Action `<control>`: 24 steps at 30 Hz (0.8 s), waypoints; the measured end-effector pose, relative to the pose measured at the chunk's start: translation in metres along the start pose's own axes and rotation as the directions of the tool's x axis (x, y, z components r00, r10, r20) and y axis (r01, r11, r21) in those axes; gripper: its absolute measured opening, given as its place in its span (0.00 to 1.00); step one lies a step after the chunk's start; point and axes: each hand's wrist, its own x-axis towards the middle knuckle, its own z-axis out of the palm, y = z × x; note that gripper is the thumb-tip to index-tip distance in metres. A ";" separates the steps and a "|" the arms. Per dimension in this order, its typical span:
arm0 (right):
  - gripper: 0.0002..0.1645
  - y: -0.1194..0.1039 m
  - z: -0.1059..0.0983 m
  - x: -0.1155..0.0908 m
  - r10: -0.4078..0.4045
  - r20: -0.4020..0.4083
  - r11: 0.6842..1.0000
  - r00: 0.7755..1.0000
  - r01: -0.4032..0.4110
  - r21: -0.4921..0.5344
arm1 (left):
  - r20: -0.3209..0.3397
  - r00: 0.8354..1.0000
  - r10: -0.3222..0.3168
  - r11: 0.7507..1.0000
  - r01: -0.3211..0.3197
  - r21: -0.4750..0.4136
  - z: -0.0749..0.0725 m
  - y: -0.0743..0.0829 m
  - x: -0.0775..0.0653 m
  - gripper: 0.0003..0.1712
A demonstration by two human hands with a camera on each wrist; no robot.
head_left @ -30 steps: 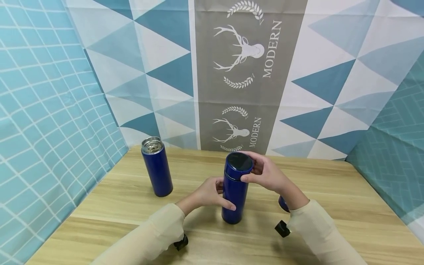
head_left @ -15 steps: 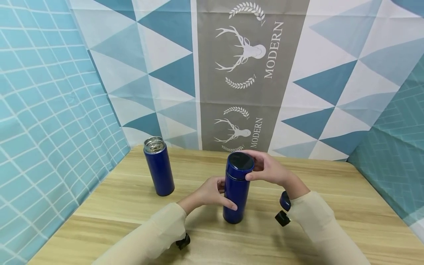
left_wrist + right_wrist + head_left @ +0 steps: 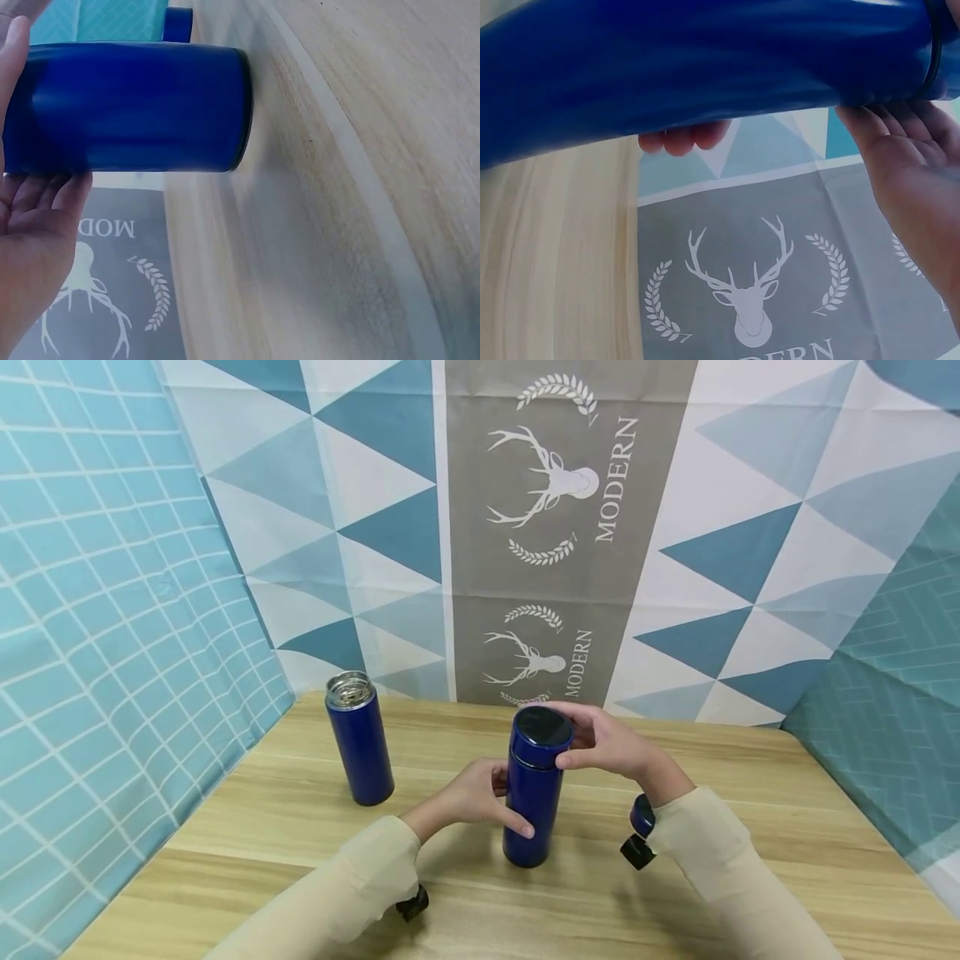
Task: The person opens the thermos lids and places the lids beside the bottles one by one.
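Observation:
A blue thermos flask (image 3: 537,797) stands upright in front of me with its lid (image 3: 543,727), dark-topped, on its mouth. My left hand (image 3: 474,793) grips the lower body, thumb across the near side and fingers behind it. My right hand (image 3: 611,745) holds the lid from the right, its thumb at the lid's lower edge. In the left wrist view the flask body (image 3: 150,109) lies across the picture, its base close to the tabletop. Fingertips of the left hand (image 3: 682,140) show behind the flask in the right wrist view.
A second blue flask (image 3: 362,747), lidless with a silver mouth, stands at the back left of the wooden table (image 3: 247,818). A loose blue lid (image 3: 642,815) lies to the right, partly behind my right sleeve. Patterned cloth (image 3: 555,560) hangs behind the table.
My right thumb has shifted slightly to the right along the lid, and the right wrist has risen a little, baring more of the loose lid. The left hand keeps its grip.

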 end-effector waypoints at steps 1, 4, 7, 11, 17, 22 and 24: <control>0.43 0.000 0.001 0.000 -0.002 0.005 1.000 1.000 0.002 0.005 | 0.003 1.000 -0.001 1.000 0.001 -0.002 0.000 -0.001 0.000 0.35; 0.43 0.000 0.003 0.000 -0.006 0.005 1.000 1.000 0.006 0.008 | 0.008 1.000 0.001 1.000 -0.001 0.001 0.002 -0.003 -0.001 0.36; 0.45 -0.001 0.006 -0.002 -0.022 -0.012 0.999 1.000 0.022 -0.034 | 0.017 1.000 0.019 1.000 -0.019 -0.002 0.004 -0.005 -0.002 0.37; 0.45 -0.009 0.012 -0.003 -0.058 -0.062 0.989 0.996 0.049 -0.143 | -0.016 0.997 0.071 0.997 -0.071 -0.010 0.006 -0.006 -0.005 0.38; 0.42 -0.025 0.018 -0.001 -0.034 -0.170 0.970 0.985 -0.009 -0.244 | -0.086 0.995 0.060 0.995 -0.066 -0.068 0.006 -0.002 -0.009 0.41; 0.41 -0.037 0.018 0.001 0.013 -0.192 0.944 0.981 -0.076 -0.321 | -0.117 0.992 0.052 0.993 -0.064 -0.100 0.009 -0.001 -0.008 0.41; 0.41 -0.041 0.017 0.002 0.029 -0.188 0.933 0.982 -0.094 -0.347 | -0.128 0.991 0.050 0.993 -0.063 -0.103 0.009 0.000 -0.008 0.40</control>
